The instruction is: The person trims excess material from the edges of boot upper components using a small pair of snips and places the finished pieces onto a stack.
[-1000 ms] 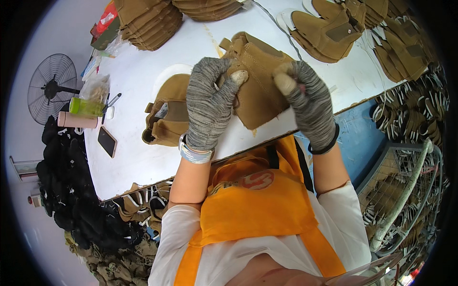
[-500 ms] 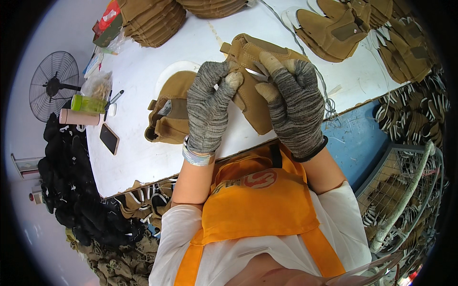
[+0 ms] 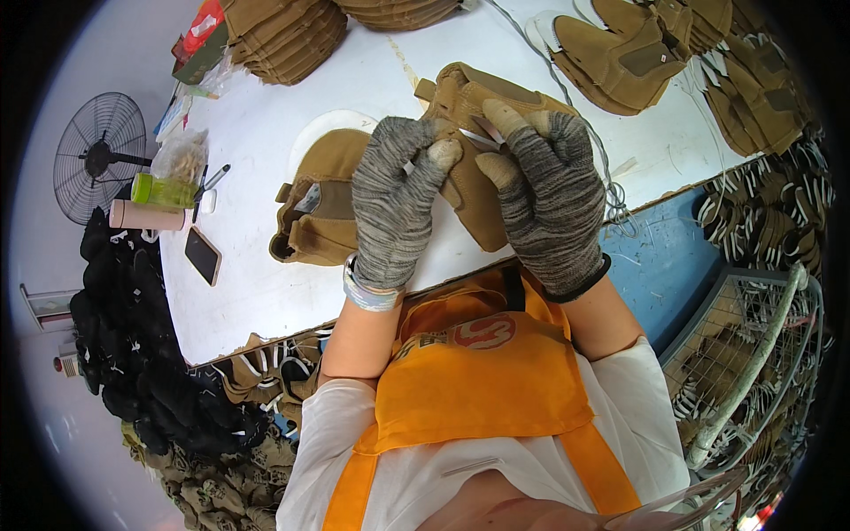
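A brown suede boot upper (image 3: pixel 479 208) is held up over the table edge in front of me. My left hand (image 3: pixel 394 190), in a grey knit glove, pinches its left side between thumb and fingers. My right hand (image 3: pixel 553 195), gloved alike, closes around a small pair of thread snips (image 3: pixel 480 139). The blades point left, against the upper near my left fingertips; the snips' handle is mostly hidden by my fingers. Left of my left hand lies a second brown boot upper (image 3: pixel 316 199) with a white edge, partly covered by that hand.
The white table (image 3: pixel 257 301) carries stacked brown uppers (image 3: pixel 288 40) at the back and more uppers (image 3: pixel 620 62) at the right. A phone (image 3: pixel 203 257), bottles and pens lie left. A cable (image 3: pixel 605 168) runs at right. A wire basket (image 3: pixel 735 345) of uppers stands right; a fan (image 3: pixel 99 159) stands left.
My left hand has shifted slightly right along the upper. The snips' blades have moved a little and appear turned slightly; my right hand keeps nearly the same place.
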The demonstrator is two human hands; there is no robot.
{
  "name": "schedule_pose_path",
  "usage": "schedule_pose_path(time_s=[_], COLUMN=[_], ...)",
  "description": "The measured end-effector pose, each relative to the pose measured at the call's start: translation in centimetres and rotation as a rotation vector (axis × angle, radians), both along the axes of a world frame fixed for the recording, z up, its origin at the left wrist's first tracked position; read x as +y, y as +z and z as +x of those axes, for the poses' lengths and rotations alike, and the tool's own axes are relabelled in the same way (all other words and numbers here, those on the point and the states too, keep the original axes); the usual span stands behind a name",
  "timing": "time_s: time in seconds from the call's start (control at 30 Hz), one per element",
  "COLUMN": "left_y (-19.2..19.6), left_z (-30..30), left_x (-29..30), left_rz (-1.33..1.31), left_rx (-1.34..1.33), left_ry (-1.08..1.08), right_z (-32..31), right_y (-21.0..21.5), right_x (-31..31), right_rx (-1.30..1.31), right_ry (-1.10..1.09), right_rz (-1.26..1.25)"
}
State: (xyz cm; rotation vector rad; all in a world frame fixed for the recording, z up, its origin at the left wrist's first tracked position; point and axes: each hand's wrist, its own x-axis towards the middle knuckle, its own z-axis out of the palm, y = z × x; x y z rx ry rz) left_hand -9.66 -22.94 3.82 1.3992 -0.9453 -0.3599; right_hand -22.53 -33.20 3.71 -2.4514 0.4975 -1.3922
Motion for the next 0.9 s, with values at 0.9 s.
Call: schedule_pose_path(time_s=[0.9], left_y=[-0.9], left_z=[0.3], left_x=[0.4], left_rz=[0.026], left_rx=[0.113], left_ry=[0.020], right_z=[0.5], right_y=[-0.1], right_x=[0.5], right_rx=[0.034], right_ry=[0.144], right_rz=[0.210])
